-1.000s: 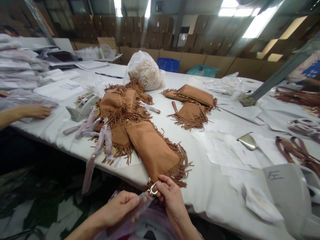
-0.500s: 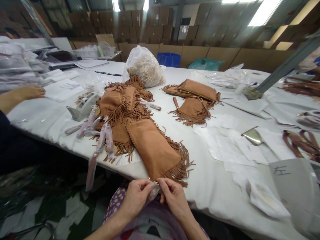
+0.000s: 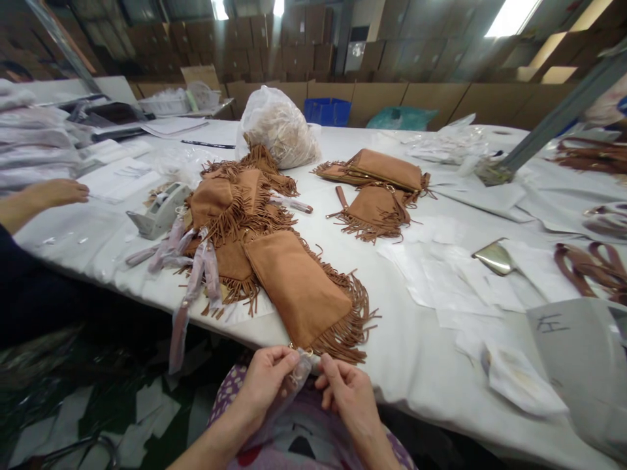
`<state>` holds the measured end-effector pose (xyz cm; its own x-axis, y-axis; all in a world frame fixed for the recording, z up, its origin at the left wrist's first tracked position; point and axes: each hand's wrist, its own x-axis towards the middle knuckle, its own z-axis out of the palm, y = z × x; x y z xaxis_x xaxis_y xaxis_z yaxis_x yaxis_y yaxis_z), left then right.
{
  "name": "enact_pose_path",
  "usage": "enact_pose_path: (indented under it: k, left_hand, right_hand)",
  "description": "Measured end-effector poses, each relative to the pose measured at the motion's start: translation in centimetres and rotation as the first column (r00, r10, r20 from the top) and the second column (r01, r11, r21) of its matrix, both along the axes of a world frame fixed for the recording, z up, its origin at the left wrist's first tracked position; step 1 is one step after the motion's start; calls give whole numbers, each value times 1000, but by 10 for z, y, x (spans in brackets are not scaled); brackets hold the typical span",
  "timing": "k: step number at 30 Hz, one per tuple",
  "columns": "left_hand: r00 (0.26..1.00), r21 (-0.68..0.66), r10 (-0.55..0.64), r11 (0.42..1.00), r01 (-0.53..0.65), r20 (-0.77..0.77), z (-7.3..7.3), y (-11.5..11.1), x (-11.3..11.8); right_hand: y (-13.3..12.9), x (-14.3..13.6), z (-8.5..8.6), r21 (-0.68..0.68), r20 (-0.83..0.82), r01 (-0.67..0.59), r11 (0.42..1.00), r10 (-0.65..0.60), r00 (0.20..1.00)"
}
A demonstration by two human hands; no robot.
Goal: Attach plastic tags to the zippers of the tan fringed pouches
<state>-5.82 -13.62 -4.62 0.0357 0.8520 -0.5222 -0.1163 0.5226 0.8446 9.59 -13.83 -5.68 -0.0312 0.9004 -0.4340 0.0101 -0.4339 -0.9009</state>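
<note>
A tan suede pouch with long fringe (image 3: pixel 301 287) lies at the table's front edge, its near corner by my hands. My left hand (image 3: pixel 267 382) pinches a strap in clear plastic wrap (image 3: pixel 298 375) just below that corner, where a small metal ring shows. On the other side of the wrap, my right hand (image 3: pixel 347 391) has its thumb and forefinger pressed together; what they hold, if anything, is too small to tell. More fringed pouches (image 3: pixel 230 202) are heaped behind, with plastic-wrapped straps (image 3: pixel 196 281) hanging over the edge.
A tape dispenser (image 3: pixel 159 212) stands left of the heap. Behind are a stuffed plastic bag (image 3: pixel 279 127) and more fringed pouches (image 3: pixel 377 186). Another person's hand (image 3: pixel 59 192) rests at the left. White sheets (image 3: pixel 450 281), brown straps (image 3: pixel 595 271) and a metal post (image 3: pixel 553 121) are at right.
My right hand has moved slightly right, away from my left hand, so more of the plastic wrap and ring shows between them. The view has shifted slightly.
</note>
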Motion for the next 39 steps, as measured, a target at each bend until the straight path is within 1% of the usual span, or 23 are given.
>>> enact_pose_path:
  k: [2,3,4,6,8,9,10,11,13,14,15,16,17,19,21,23,25,28,30,32,36,39]
  left_hand:
    - [1000,7,-16,1000,16,17,2,1,-2]
    - [999,20,-34,999,34,1,3,3,-3]
    - [998,49,-57,997,59,-37,4,4,-5]
    - [977,150,-103,980,132,-185,6,7,-9]
    - [934,260,-111,943,206,-340,8,9,-14]
    - [919,280,-120,930,237,-376,8,9,-18]
    - [914,261,-156,928,265,-374,8,8,-21]
    - [914,210,-220,930,302,-340,8,6,-25]
    - [901,86,-383,910,407,-204,5,1,-31]
    - [888,43,-442,892,450,-128,3,-2,-33]
    - [883,19,-465,884,467,-64,1,-5,-34]
    - [894,7,-448,894,448,-14,-1,-7,-35]
    - [914,-5,-404,914,405,29,-3,-10,-35]
    - [955,-41,-283,957,287,87,-6,-13,-35]
    - [976,-55,-196,978,202,99,-6,-15,-33]
    - [987,-49,-148,987,152,67,-6,-15,-32]
    - [991,-32,-128,991,129,26,-6,-15,-30]
    - [987,22,-163,986,163,-19,-6,-16,-29]
    - [981,61,-186,980,189,-55,-6,-16,-29]
    - [981,75,-185,979,189,-62,-6,-18,-28]
    - [994,84,-108,991,108,-1,-5,-19,-26]
    - [999,98,-31,995,35,-42,-2,-20,-23]
  right_hand:
    - [-3,-6,-2,-36,-57,-87,996,85,995]
    - [-4,-11,-3,-59,-105,-121,991,114,988]
    - [-3,-16,-3,-85,-163,-132,988,117,980]
    - [-1,-25,-4,-141,-286,-98,985,55,957]
    - [1,-33,-4,-189,-387,-37,981,-39,921]
    - [2,-35,-5,-203,-422,-8,979,-80,903]
    - [3,-36,-6,-213,-447,14,977,-111,888]
    - [3,-37,-6,-222,-459,27,975,-129,879]
    - [3,-36,-7,-234,-460,32,972,-139,877]
    - [3,-36,-8,-239,-456,27,971,-137,879]
    - [3,-35,-8,-244,-452,21,970,-133,882]
    - [3,-35,-9,-246,-447,18,969,-130,885]
    - [3,-35,-9,-245,-439,16,969,-126,889]
    - [4,-35,-12,-236,-411,15,972,-114,904]
    - [5,-36,-16,-226,-363,17,974,-100,926]
    - [4,-36,-20,-218,-313,6,976,-76,947]
    - [2,-35,-22,-210,-296,-43,977,-21,955]
    - [-2,-35,-18,-182,-346,-138,974,69,936]
    - [-2,-36,-13,-153,-384,-143,978,74,920]
    - [-1,-37,-10,-142,-395,-120,983,55,917]
    - [2,-38,-7,-161,-375,-115,980,47,926]
    - [2,-38,-8,-166,-365,-117,979,49,930]
